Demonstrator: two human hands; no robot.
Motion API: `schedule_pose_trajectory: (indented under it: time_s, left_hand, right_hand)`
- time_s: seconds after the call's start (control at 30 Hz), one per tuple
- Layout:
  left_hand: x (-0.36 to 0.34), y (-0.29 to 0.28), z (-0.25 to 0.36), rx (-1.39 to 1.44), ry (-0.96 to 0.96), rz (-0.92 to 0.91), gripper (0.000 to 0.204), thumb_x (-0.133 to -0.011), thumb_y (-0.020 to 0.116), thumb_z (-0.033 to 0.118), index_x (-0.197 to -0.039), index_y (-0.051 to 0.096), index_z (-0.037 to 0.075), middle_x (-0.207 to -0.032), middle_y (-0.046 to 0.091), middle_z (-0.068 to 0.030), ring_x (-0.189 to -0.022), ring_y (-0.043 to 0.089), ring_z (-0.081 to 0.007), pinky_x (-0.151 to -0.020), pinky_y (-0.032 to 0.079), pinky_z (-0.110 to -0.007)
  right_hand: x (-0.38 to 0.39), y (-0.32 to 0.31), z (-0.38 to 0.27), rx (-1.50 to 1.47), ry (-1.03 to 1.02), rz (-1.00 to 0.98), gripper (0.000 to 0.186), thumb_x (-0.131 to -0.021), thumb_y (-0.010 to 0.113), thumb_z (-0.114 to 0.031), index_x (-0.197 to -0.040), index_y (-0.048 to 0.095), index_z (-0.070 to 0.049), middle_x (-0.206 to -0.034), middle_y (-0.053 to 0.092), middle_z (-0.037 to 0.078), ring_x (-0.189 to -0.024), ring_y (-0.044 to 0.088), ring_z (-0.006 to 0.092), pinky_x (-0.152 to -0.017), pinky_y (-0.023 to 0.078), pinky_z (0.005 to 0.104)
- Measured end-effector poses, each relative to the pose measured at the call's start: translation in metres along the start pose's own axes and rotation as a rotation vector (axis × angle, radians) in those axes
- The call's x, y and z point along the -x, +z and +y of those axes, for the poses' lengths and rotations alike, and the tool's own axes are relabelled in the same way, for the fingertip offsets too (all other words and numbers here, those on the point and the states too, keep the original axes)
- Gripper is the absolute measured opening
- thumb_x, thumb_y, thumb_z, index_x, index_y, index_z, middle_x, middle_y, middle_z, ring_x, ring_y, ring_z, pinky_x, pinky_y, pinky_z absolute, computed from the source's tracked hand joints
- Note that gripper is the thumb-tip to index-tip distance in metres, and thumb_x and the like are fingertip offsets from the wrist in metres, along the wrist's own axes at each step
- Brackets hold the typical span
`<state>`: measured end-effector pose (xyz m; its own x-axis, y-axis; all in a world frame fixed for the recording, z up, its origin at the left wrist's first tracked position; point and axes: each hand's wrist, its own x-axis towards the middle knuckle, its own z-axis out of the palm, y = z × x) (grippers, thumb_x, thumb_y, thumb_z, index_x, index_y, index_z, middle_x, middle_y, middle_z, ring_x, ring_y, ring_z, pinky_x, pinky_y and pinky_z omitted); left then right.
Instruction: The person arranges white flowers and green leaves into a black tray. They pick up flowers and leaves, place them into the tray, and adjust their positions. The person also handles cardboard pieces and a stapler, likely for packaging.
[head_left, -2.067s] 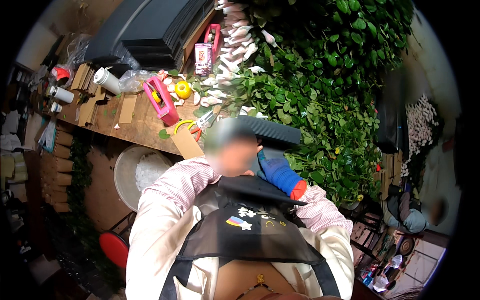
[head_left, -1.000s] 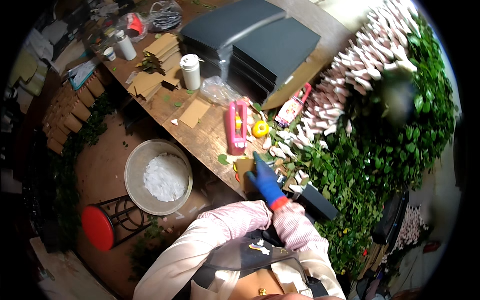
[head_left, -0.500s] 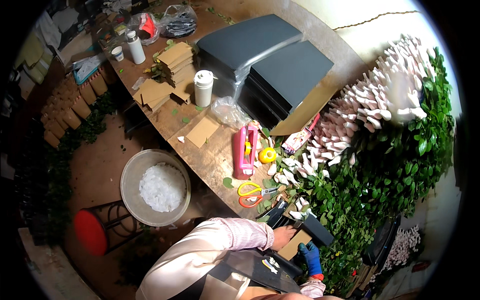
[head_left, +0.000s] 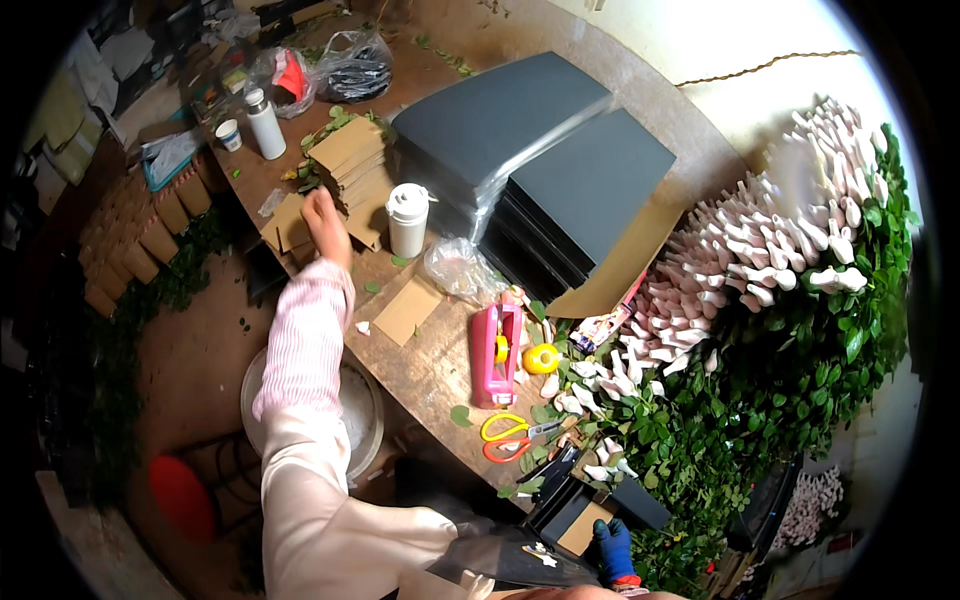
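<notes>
My left arm stretches out over the table's left edge. Its bare hand (head_left: 328, 225) is beside a low pile of brown cardboard pieces (head_left: 288, 224), fingers curled together; whatever they might hold is hidden. At the bottom, my right hand (head_left: 614, 548), in a blue glove, closes around the edge of an open black box (head_left: 548, 515). A brown cardboard piece (head_left: 577, 530) lies inside that box, beside the gloved fingers. Pale netted flower heads (head_left: 608, 462) rest just beyond the box. Scissors (head_left: 508, 438) with yellow and orange handles lie on the table nearby.
A pink tape dispenser (head_left: 494, 358), a yellow tape roll (head_left: 542, 359) and a white lidded cup (head_left: 408, 222) stand on the table. Large dark sheet stacks (head_left: 590, 180) are behind. Leafy stems with netted heads (head_left: 760, 250) heap at right. A round tub (head_left: 366, 420) sits below my left arm.
My left hand has left the black box and swung up and left to the cardboard pile. The cardboard piece now sits down in the box, my right hand still there.
</notes>
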<state>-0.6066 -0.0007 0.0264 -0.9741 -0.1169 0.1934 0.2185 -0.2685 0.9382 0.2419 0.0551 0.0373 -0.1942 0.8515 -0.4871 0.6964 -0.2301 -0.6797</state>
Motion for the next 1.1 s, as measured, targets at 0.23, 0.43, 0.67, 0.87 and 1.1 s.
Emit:
schedule_pose_trajectory:
  time_s: [0.23,0.43,0.67,0.87,1.1]
  left_hand:
    - [-0.089,0.049,-0.018,0.225,-0.784,-0.332,0.089,-0.084,0.063,0.072,-0.147,0.048,0.012,-0.148,0.050,-0.0108,-0.131,0.049,-0.0315,-0.109,0.041,-0.049]
    - [-0.177,0.017,-0.089,0.186,-0.727,-0.263,0.062,-0.087,0.069,0.051,-0.133,0.063,0.010,-0.132,0.065,-0.0088,-0.119,0.061,-0.0310,-0.104,0.047,-0.049]
    - [-0.104,0.057,0.000,-0.118,-0.827,-0.366,0.092,-0.070,0.076,0.062,-0.147,0.050,0.018,-0.155,0.041,-0.0072,-0.141,0.035,-0.0311,-0.114,0.011,-0.062]
    - [-0.079,0.042,0.018,-0.055,-0.706,-0.253,0.082,-0.073,0.079,0.052,-0.140,0.050,0.016,-0.146,0.048,-0.0056,-0.131,0.046,-0.0279,-0.110,0.024,-0.059]
    - [0.035,-0.022,0.067,0.258,-0.380,-0.094,0.076,-0.086,0.073,0.041,-0.143,0.040,0.005,-0.139,0.051,-0.0096,-0.127,0.049,-0.0246,-0.109,0.036,-0.051]
  right_hand:
    - [0.011,0.001,-0.028,0.055,0.143,0.021,0.029,-0.091,0.075,-0.030,-0.090,0.063,-0.004,-0.076,0.064,0.003,-0.068,0.055,0.0125,-0.065,0.049,0.0327]
    - [0.003,0.004,-0.050,-0.036,0.165,-0.064,0.030,-0.092,0.073,-0.036,-0.091,0.062,-0.008,-0.072,0.059,-0.001,-0.061,0.052,0.0113,-0.057,0.046,0.0309]
    - [0.018,0.008,-0.011,-0.053,0.237,-0.045,0.024,-0.095,0.069,-0.025,-0.109,0.066,-0.005,-0.090,0.066,0.000,-0.076,0.057,0.0113,-0.070,0.049,0.0302]
    - [0.006,0.005,-0.018,0.006,0.217,-0.070,0.028,-0.096,0.068,-0.020,-0.117,0.066,-0.002,-0.102,0.069,0.002,-0.089,0.059,0.0111,-0.082,0.050,0.0310]
    - [0.002,0.007,-0.010,0.030,0.104,-0.015,0.035,-0.091,0.074,-0.037,-0.089,0.064,-0.003,-0.075,0.064,0.006,-0.068,0.055,0.0143,-0.066,0.048,0.0339]
